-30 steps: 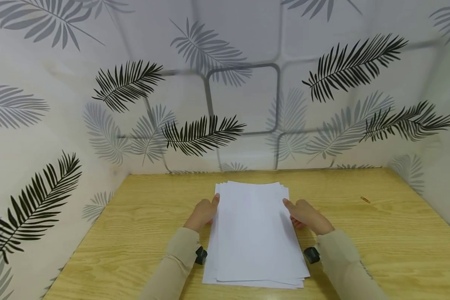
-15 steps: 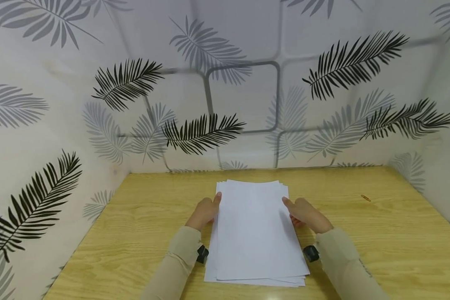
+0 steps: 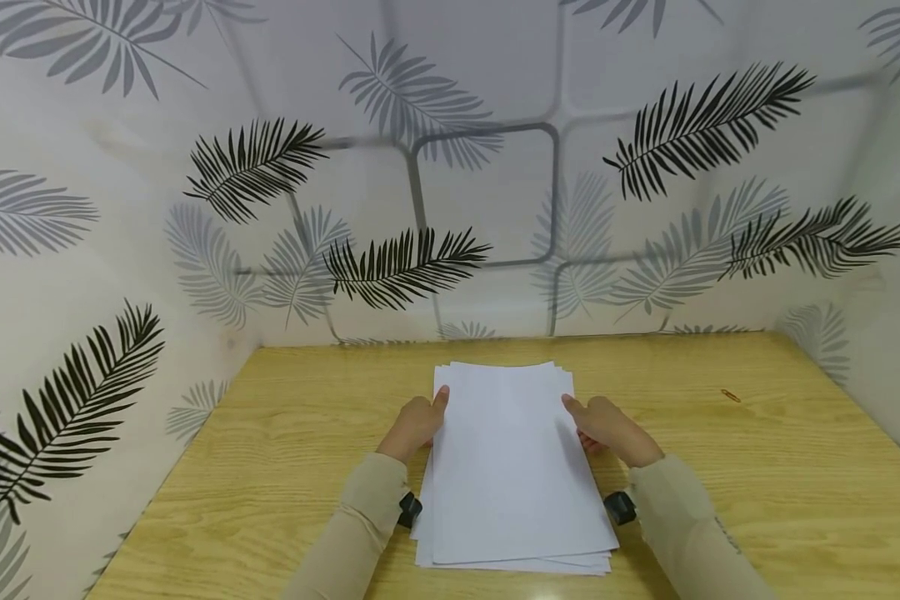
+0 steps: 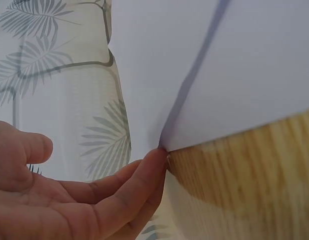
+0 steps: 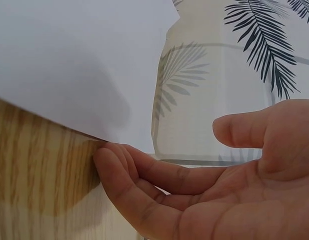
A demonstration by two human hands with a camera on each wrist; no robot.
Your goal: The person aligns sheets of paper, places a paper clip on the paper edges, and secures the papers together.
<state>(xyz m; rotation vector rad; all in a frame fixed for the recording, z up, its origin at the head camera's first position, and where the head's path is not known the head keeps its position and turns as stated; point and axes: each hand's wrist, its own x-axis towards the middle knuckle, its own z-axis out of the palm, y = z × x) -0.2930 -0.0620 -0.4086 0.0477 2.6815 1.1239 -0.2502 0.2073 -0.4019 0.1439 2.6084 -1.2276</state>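
A stack of white paper sheets (image 3: pixel 521 467) lies on the wooden table in front of me, its edges slightly uneven at the top, left and bottom. My left hand (image 3: pixel 418 421) is at the left edge of the stack. In the left wrist view its fingertips (image 4: pixel 157 156) touch the sheet edges, and the thumb stands apart. Opposite it, my right hand (image 3: pixel 607 425) is at the right edge. The right wrist view shows its fingertips (image 5: pixel 107 152) against the paper side, thumb raised away from the sheets. Neither hand pinches the paper.
An orange paper clip (image 3: pixel 731 395) lies on the table (image 3: pixel 780 467) to the right. Walls with a leaf pattern (image 3: pixel 487 200) enclose the table at the back and both sides. A dark wrist device (image 3: pixel 620 507) sits under the right sleeve.
My left hand has moved slightly right, and the lower sheets on that side have shifted right with it. My right hand has come slightly left. The stack's sides are a little more even.
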